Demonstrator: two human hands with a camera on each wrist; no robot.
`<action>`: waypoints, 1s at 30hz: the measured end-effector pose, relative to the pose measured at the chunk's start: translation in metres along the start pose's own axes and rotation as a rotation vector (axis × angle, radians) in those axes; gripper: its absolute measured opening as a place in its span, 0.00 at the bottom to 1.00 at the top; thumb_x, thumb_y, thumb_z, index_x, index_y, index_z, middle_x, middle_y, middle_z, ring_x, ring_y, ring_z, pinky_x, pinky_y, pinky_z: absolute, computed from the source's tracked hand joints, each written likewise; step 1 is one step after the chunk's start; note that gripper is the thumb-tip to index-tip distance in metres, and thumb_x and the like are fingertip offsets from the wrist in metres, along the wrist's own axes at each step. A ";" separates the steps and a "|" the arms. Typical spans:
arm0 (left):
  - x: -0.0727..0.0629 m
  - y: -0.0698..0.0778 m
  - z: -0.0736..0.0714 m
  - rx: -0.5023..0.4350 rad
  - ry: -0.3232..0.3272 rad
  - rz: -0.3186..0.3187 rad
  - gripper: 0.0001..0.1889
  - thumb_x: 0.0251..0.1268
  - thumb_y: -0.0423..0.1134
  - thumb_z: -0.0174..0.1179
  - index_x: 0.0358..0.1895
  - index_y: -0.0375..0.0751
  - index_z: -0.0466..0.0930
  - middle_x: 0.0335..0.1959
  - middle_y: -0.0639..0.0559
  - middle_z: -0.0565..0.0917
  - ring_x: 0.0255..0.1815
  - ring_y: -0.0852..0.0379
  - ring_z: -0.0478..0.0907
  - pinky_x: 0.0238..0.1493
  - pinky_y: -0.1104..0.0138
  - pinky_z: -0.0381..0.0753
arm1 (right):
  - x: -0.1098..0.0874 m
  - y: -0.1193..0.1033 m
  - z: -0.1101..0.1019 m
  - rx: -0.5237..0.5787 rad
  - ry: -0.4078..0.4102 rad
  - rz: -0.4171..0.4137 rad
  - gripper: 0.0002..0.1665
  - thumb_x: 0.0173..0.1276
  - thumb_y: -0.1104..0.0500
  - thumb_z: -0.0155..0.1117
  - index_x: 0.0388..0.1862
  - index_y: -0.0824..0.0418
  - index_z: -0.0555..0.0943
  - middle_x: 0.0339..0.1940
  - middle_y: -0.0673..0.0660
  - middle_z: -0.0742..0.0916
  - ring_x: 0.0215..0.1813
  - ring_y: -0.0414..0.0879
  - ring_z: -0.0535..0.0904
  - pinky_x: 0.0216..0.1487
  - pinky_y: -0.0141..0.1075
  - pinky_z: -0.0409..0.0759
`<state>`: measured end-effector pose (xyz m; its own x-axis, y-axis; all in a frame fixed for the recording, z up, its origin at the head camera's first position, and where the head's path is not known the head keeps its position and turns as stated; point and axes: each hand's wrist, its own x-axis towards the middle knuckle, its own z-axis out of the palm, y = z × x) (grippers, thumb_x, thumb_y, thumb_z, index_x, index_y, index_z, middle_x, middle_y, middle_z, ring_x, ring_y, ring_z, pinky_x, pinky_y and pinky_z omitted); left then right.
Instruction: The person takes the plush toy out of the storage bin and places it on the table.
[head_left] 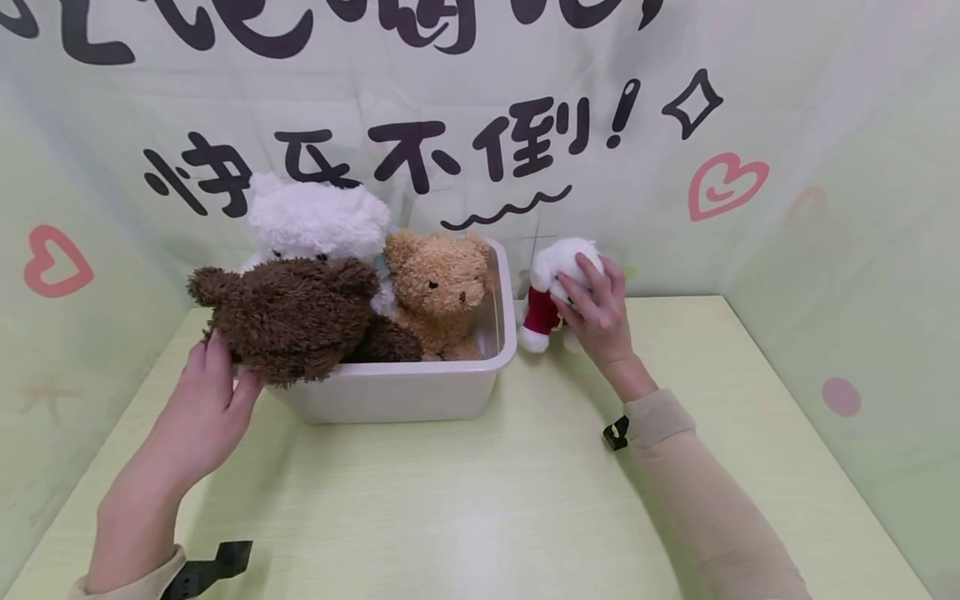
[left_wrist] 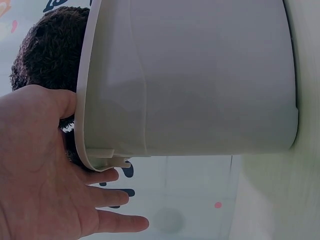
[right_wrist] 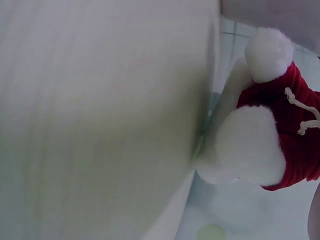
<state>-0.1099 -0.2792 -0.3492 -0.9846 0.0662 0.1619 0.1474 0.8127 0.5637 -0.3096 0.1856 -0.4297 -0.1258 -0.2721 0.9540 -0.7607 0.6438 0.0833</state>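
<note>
The left wrist view alone shows the left grip (left_wrist: 45, 160) unclenched, straight-fingered at the bin (left_wrist: 200, 85). The right grip (head_left: 596, 315) grasps the red-clad toy (head_left: 541, 312) at the bin's 3 o'clock; the counter (head_left: 450, 500) opens toward 6, its edge near at 12.

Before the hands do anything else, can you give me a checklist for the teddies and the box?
1. Right hand holding the little white toy in red: ok, fingers round its head.
2. Box upright on the table: ok.
3. Tan bear inside the box: ok.
4. Brown bear all the way in: not ok, its head leans over the edge.
5. Left hand gripping something: cannot tell, part of it is hidden.
</note>
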 end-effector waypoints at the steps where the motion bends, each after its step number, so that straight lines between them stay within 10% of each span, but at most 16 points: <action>1: 0.000 0.000 0.000 0.000 0.002 0.001 0.36 0.85 0.42 0.34 0.80 0.27 0.28 0.69 0.12 0.48 0.68 0.17 0.50 0.58 0.28 0.56 | -0.002 0.001 0.001 -0.005 -0.001 -0.005 0.15 0.73 0.58 0.70 0.53 0.63 0.84 0.63 0.67 0.80 0.60 0.75 0.72 0.64 0.60 0.76; 30: 0.001 0.001 -0.001 0.011 0.021 0.013 0.35 0.84 0.40 0.34 0.80 0.25 0.31 0.66 0.12 0.51 0.66 0.18 0.52 0.57 0.29 0.56 | -0.002 0.001 -0.004 0.038 -0.193 -0.107 0.18 0.80 0.54 0.59 0.45 0.65 0.89 0.63 0.68 0.83 0.66 0.75 0.72 0.64 0.70 0.69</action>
<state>-0.1105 -0.2794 -0.3479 -0.9804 0.0649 0.1862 0.1591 0.8185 0.5521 -0.3076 0.1895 -0.4305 -0.1598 -0.4712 0.8674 -0.7992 0.5776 0.1665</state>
